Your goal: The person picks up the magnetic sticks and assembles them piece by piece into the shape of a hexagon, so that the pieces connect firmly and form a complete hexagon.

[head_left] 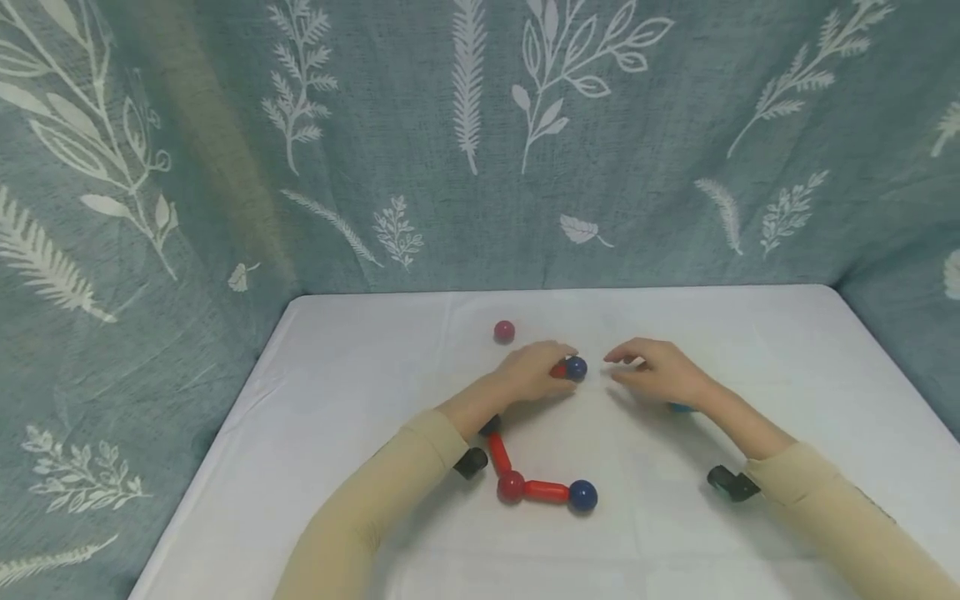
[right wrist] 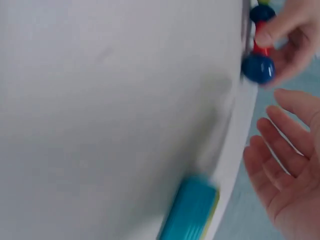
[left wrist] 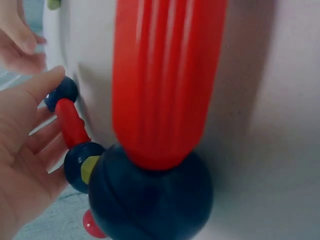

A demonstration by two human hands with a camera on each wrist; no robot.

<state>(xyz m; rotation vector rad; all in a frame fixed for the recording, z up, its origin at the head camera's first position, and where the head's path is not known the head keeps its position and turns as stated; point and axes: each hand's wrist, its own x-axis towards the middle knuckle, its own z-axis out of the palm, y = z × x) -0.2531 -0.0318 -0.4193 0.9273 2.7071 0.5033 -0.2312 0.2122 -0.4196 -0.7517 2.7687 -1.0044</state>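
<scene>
My left hand (head_left: 534, 372) grips a short red rod (right wrist: 261, 37), thumb on one side and fingers on the other. A blue ball (head_left: 576, 368) caps the rod's end toward the right hand. At its other end sits a second blue ball (left wrist: 80, 167), with a yellow piece (left wrist: 89, 169) between it and a large blue ball (left wrist: 150, 195) close to the camera. From that ball rises a ridged red rod (left wrist: 167, 75). My right hand (head_left: 654, 369) holds nothing, its fingers loosely bent, a small gap away from the blue ball.
A loose red ball (head_left: 504, 332) lies behind the left hand. Nearer on the white table (head_left: 675, 542), a red ball (head_left: 511, 487) joins two red rods, one ending in a blue ball (head_left: 582, 497). A teal block (right wrist: 190, 210) lies below the right hand.
</scene>
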